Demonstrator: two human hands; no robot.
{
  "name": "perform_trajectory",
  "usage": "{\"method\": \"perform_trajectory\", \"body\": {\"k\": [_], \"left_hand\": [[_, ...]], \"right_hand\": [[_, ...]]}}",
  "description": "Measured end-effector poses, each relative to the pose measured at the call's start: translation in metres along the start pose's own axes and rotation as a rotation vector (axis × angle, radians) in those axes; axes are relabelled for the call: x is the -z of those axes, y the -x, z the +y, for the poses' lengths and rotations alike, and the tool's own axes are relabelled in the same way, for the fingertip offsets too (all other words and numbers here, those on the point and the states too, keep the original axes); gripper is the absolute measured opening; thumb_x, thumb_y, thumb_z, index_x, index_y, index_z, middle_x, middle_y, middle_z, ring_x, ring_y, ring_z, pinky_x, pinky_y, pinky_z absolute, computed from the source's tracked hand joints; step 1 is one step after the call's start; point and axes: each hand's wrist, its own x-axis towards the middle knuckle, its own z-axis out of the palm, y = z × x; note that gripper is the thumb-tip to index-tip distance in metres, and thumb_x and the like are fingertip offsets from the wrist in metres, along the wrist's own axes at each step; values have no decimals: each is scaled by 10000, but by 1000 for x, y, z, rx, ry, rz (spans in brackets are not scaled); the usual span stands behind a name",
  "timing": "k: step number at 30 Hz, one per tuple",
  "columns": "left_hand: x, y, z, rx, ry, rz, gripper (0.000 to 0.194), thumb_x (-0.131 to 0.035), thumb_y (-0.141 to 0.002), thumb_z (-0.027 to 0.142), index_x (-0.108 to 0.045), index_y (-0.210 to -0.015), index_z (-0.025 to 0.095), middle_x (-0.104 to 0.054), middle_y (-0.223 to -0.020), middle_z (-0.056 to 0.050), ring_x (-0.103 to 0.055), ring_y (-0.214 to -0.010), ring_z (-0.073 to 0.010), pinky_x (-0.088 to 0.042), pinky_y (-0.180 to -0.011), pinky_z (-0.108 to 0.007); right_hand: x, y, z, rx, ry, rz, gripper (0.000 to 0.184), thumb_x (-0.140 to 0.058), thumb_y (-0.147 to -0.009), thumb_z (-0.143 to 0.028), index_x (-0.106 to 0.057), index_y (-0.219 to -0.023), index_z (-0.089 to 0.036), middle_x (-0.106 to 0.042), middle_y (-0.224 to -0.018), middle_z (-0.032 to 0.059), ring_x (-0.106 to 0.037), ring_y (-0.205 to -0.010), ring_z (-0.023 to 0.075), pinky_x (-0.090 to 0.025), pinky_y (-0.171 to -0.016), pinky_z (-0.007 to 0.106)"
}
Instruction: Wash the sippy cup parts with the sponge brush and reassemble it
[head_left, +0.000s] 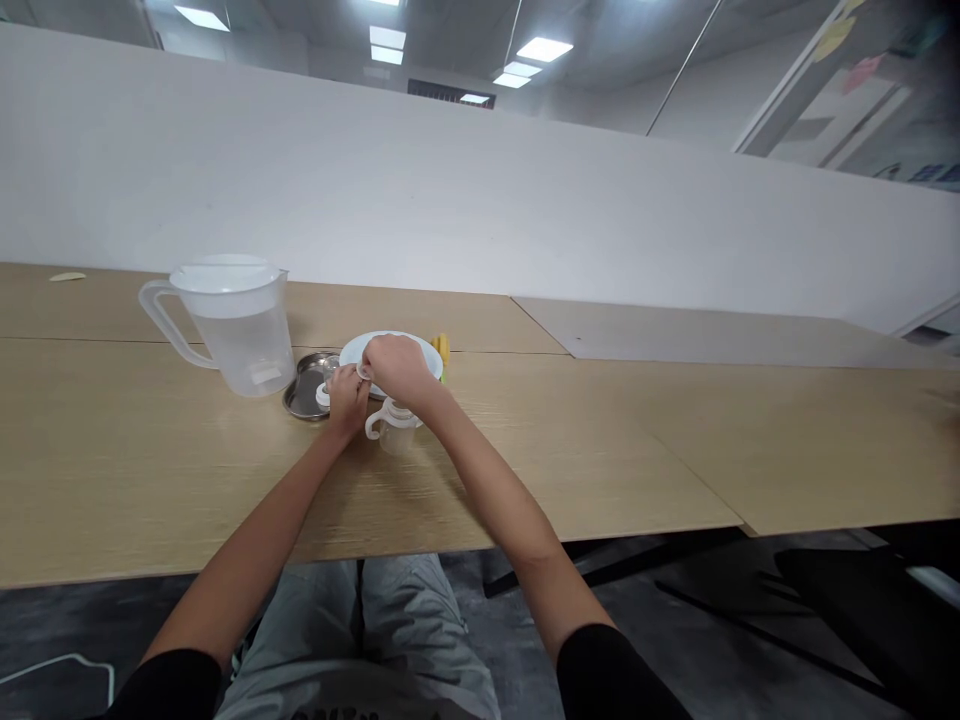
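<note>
The tall translucent plastic pitcher with a white lid (234, 330) stands left of the left hand (347, 398), with the dull steel oval tray (304, 388) between them. The small clear plastic handled jug (394, 428) blocks the way just below the right hand (399, 368), and the round white plate (390, 348) lies behind it. Rightward, a hand can pass over the light wood tabletop (585, 450) toward the white partition wall (480, 190)

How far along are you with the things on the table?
Looks done: the plastic pitcher stands lidded beside the steel tray. In hand: the left hand and right hand hold a small clear plastic piece over the white plate. Left: the small clear handled cup stands free of both hands.
</note>
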Motion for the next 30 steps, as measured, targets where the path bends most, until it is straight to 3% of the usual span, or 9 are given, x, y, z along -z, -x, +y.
{"method": "perform_trajectory", "body": {"k": [5, 12, 21, 30], "left_hand": [[5, -2, 3, 18, 60, 109, 205, -467, -896, 278, -660, -853, 222, -656, -973, -59, -542, -991, -255, -378, -857, -406], [9, -4, 5, 35, 87, 161, 160, -575, -858, 294, -693, -784, 218, -694, -903, -42, -561, -944, -233, -368, -838, -379], [12, -6, 5, 31, 81, 197, 114, -622, -820, 288, -690, -761, 217, -709, -876, -37, -572, -931, -228, -372, -851, -381], [13, -6, 6, 8, 67, 195, 141, -600, -833, 304, -689, -765, 219, -709, -883, -38, -583, -941, -231, -380, -871, -396]], "right_hand": [[0, -1, 4, -13, -37, 71, 225, -480, -881, -164, -704, -891, -154, -702, -890, 115, -627, -789, 199, -397, -656, 271], [-2, -3, 8, 3, -23, 219, 200, -519, -878, -201, -715, -891, -164, -672, -970, 103, -594, -918, 213, -415, -742, 293], [7, 3, 6, 14, -30, 230, 204, -501, -877, -126, -705, -877, -138, -667, -967, 113, -567, -926, 218, -391, -785, 323], [28, 15, 7, 70, -57, 357, 180, -521, -910, -173, -693, -873, -141, -643, -970, 99, -512, -971, 213, -301, -866, 358]]}}
